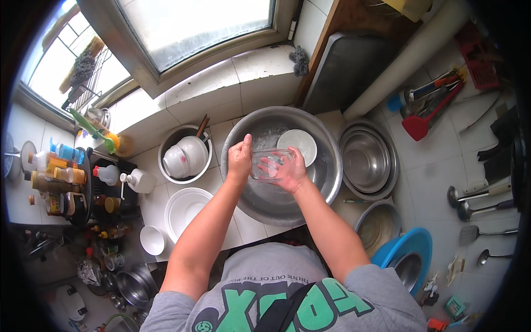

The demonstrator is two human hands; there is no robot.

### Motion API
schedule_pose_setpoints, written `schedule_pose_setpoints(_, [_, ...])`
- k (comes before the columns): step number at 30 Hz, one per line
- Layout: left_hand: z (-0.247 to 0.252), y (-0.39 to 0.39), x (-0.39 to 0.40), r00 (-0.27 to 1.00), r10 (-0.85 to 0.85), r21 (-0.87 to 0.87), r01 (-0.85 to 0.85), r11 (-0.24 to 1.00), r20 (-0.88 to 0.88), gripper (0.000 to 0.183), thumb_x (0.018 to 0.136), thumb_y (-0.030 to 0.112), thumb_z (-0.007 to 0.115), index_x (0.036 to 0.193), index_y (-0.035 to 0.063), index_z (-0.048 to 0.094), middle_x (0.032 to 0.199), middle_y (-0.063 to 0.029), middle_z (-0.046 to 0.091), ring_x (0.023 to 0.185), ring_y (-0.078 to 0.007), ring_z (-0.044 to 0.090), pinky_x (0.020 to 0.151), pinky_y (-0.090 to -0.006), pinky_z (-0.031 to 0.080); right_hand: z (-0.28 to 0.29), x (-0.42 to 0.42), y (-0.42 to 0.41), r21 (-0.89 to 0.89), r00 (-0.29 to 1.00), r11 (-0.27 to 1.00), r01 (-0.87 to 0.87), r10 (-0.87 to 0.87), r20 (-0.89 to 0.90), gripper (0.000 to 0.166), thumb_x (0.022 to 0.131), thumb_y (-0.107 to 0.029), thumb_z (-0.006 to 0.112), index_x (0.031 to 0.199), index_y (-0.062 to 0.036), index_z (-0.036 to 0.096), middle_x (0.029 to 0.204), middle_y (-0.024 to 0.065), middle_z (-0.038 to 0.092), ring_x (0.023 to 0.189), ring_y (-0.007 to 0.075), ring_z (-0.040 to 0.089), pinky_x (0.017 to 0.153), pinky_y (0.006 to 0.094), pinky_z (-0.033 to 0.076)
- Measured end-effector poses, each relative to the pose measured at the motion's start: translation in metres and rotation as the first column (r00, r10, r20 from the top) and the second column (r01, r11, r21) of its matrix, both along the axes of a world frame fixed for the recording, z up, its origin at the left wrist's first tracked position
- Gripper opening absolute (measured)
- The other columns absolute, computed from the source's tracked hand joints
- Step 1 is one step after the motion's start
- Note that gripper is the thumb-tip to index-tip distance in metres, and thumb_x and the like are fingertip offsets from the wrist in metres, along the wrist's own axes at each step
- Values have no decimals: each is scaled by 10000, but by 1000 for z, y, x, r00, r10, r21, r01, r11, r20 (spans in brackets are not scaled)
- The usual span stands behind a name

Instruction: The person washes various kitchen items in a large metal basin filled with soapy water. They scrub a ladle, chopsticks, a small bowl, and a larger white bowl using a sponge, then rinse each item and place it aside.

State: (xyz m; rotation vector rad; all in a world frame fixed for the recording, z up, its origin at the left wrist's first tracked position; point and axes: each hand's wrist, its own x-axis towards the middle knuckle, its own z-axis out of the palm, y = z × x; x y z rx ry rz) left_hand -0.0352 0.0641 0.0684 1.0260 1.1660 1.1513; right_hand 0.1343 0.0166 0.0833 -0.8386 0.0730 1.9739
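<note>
A clear glass container is held over a large metal basin with water in it. My left hand grips its left side, thumb pointing up. At the right side my right hand supports it, some fingers showing through the glass. A white bowl lies in the basin beyond my right hand. Left of the basin, a pot holds stacked white bowls and chopsticks. Nearer me are a large white bowl and a small white bowl.
Nested metal basins stand to the right, with another basin and a blue basin nearer me. Bottles and a white pump bottle stand left. A tiled ledge runs below the window. Utensils hang on the right wall.
</note>
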Motion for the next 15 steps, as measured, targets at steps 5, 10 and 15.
schedule_pose_setpoints(5, [45,-22,44,696,263,614,316,723,-668,319,893,222,602,625,53,559,625,-152,606,605,-365,586,584,-468,426,-60,-9,8,45,887,958,283,-279,367,575,873,-531,512,1246,-94,482,1262,161,530,1074,332,572,922,568,428])
schedule_pose_setpoints(10, [34,-26,38,607,153,347,214,913,-780,417,862,347,662,595,34,593,594,-119,617,523,-298,550,543,-386,418,-50,-35,-12,51,784,947,316,-292,548,547,890,-559,513,1159,-83,542,1071,118,637,920,261,622,814,453,495])
schedule_pose_setpoints(15, [-9,-10,-8,999,38,-46,-37,998,28,538,975,342,599,564,24,457,530,44,354,528,-70,310,470,-324,262,-81,-11,-7,14,968,998,67,-68,243,537,933,-472,458,1185,-9,560,1134,193,637,994,339,643,822,463,511])
